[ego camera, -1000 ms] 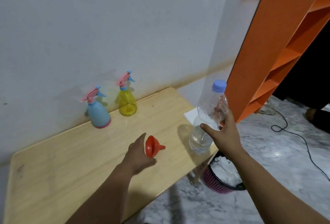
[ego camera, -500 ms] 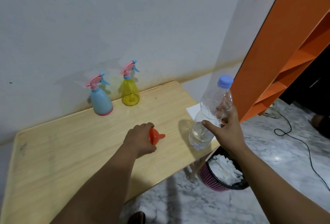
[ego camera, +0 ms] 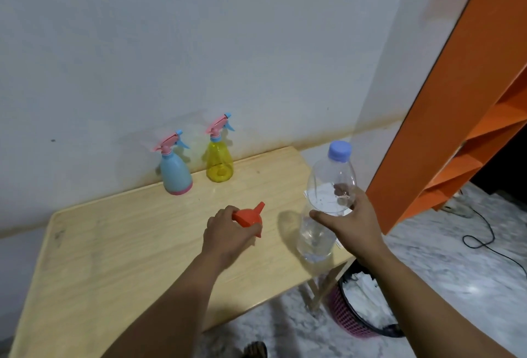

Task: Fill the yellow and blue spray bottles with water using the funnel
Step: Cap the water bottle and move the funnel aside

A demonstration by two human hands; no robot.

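The orange funnel [ego camera: 247, 217] lies tilted in the left hand [ego camera: 226, 236], its narrow spout aimed up and to the right, toward the far right corner of the wooden table [ego camera: 114, 258]; its wide mouth faces back into the palm. The fingers curl over the wide end and grip it, so the funnel sticks out past the knuckles, above the middle of the table.

The right hand [ego camera: 349, 222] holds a clear water bottle [ego camera: 328, 203] around its middle, thumb across the near side and fingers wrapped behind. The bottle stands nearly upright, its pale blue cap on top, leaning slightly right, water filling the lower part. It is at the table's right edge, just right of the funnel.

The blue spray bottle [ego camera: 174, 171] and the yellow spray bottle [ego camera: 219, 162] stand upright side by side at the back of the table against the wall, nozzles pointing right, well apart from both hands. Bare tabletop lies between them and the funnel and stretches away to the left. Below the right edge sits a pink bin [ego camera: 346, 316] on the floor, with an orange shelf unit [ego camera: 456, 101] beyond.
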